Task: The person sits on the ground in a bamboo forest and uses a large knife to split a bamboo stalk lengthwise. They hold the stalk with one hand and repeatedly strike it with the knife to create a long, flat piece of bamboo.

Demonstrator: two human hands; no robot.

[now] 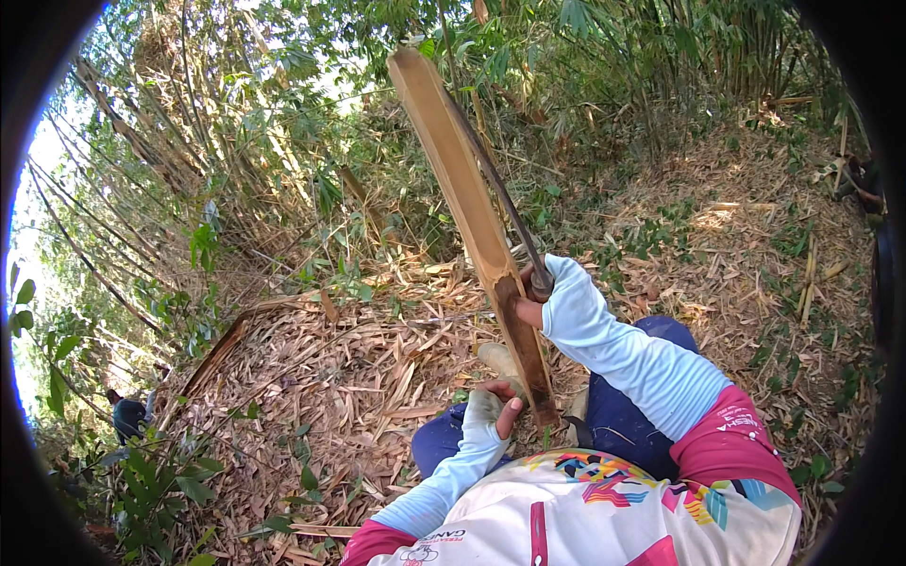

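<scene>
A long split length of bamboo [453,170] stands tilted in front of me, hollow face toward me, its lower end between my legs near the ground. My right hand [536,294] is closed round the handle of a long dark-bladed machete [500,184], and a finger or thumb laps onto the bamboo's right edge. The blade runs up along that edge. My left hand [500,404] is beside the bamboo's lower left edge, fingers loosely bent, thumb apart from them, with nothing visible in it. Whether its fingertips touch the bamboo I cannot tell.
Dry bamboo leaves and sheaths [349,377] litter the ground around my boots [498,358]. Dense bamboo clumps [217,123] rise ahead and to the left. A long brown strip [215,357] lies at left. Another person [128,417] is farther off, lower left. Green shrubs [160,481] grow nearby.
</scene>
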